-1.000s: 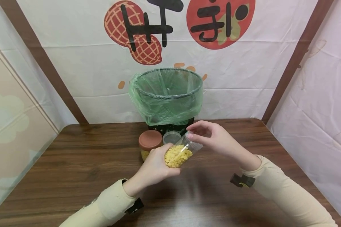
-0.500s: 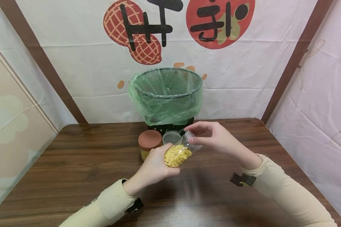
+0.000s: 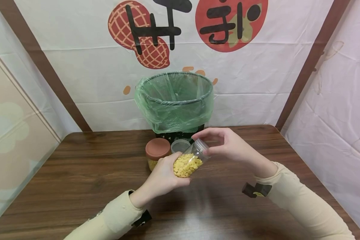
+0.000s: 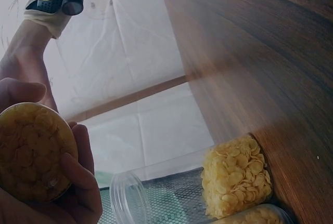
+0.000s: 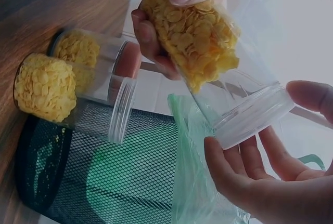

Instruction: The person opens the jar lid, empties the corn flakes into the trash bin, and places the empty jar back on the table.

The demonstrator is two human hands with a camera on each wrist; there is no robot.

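The brown wood-grain table (image 3: 93, 186) bears a pink-lidded jar (image 3: 158, 149), a clear jar (image 5: 47, 89) and a mesh bin (image 5: 135, 177).

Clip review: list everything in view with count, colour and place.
Table: 1, brown, beneath
Wall cloths: several, mostly pale, behind and beside table
Large prints: 2, red, on cloth
Bin: 1, black, far table edge
Bag: 1, green, lining bin
Held jar: 1, clear, tilted above table
Lid: 1, translucent, on held jar
Pink-lidded jar: 1, clear, before bin
Other jar: 1, clear, beside it
Flakes: uncounted, yellow, in all three jars
Sleeves: 2, cream, forearms
Wrist cameras: 2, dark, wrists
Left hand: 1, bare, gripping held jar
Right hand: 1, bare, pinching lid
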